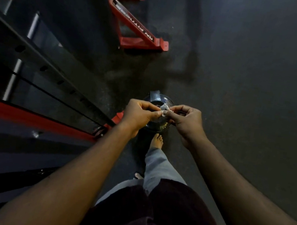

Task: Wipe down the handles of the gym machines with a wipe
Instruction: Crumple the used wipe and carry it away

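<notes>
Head view, looking down: dark rubber-like gym floor [249,70] fills the right half of the scene. Black and red steel gym machine frame [36,82], with perforated black uprights and a red base rail, occupies the left side; no handle of it can be picked out. Second red painted steel machine base [138,26], lettered along one leg, lies further ahead, well apart from the hands. Person's legs in pale grey trousers [156,166] and a dark garment stand at the bottom centre, one bare foot [157,141] forward. Round dark container with a glossy rim [158,126], possibly a bin or wipe tub, sits on the floor just beyond the foot, directly below the hands; its contents cannot be told. Left hand [140,111] has its fingers curled and pinches one edge of the wipe. Right hand [186,121] is likewise curled, pinching the opposite edge. Small crumpled white wipe [164,108] is held between both hands above the container, touching no machine. Task status, by judgement: wipe is being unfolded or readied; nothing shows any handle wiped, so the whole wiping appears left to do.
</notes>
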`<state>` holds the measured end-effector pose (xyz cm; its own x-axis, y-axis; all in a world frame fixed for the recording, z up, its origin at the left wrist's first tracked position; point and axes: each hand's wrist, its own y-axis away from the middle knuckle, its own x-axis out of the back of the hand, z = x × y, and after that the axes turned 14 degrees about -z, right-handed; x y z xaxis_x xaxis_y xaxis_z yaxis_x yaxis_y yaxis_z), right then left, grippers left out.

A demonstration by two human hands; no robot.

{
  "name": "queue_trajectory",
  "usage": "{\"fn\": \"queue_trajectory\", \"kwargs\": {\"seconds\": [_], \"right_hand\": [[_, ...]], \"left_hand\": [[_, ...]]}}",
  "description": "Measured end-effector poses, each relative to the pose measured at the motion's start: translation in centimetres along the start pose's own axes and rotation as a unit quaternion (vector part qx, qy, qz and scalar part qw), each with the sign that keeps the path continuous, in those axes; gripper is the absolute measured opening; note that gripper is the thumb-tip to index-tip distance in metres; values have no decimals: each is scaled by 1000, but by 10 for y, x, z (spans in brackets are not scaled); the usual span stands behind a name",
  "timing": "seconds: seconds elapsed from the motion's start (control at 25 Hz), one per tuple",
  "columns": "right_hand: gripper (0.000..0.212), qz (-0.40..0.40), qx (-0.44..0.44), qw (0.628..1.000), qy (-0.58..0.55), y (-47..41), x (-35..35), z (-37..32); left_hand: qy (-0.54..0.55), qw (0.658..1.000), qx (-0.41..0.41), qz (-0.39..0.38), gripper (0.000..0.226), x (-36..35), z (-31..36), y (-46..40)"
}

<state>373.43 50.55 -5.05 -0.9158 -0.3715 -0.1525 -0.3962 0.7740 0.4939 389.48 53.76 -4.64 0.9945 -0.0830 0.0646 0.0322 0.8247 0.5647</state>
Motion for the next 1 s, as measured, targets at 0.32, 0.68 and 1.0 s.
{"fn": "queue_trajectory", "kwargs": {"seconds": [0.32, 0.68, 1.0], "right_hand": [[13, 33, -16, 999, -21, -17, 4, 29], [5, 181, -91, 976, -79, -62, -5, 71], [36, 141, -128, 958, -215, -103, -10, 81]], "left_hand": [[26, 999, 19, -7, 15, -3, -16, -22], [94, 992, 77, 44, 27, -12, -46, -57], [119, 986, 88, 76, 23, 11, -50, -67]]}}
